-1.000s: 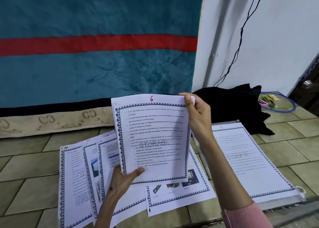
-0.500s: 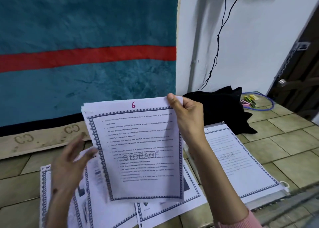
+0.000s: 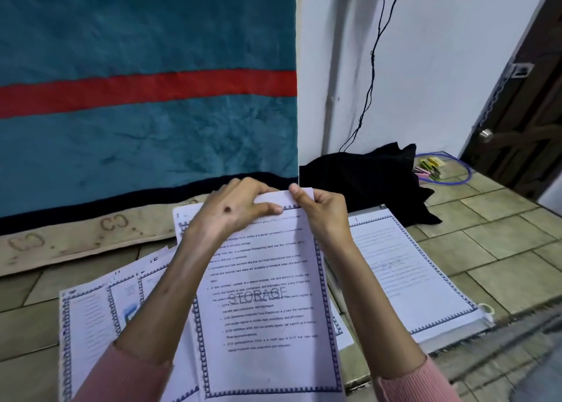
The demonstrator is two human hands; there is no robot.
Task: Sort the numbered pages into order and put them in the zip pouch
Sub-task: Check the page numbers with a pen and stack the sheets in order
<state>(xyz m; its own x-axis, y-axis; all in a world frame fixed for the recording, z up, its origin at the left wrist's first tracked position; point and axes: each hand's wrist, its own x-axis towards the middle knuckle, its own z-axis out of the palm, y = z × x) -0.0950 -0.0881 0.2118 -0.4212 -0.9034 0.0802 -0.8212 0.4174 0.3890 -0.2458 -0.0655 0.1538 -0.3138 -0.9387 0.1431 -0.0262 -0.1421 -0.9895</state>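
Left hand (image 3: 231,210) and right hand (image 3: 322,210) raised side by side; fingers curled, pinching; forearms angled inward.

Teal blanket (image 3: 146,134), white wall (image 3: 425,67), tiled floor (image 3: 501,243)

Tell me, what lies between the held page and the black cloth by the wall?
In the head view, only the right hand gripping the held page, then bare floor tile before the black cloth.
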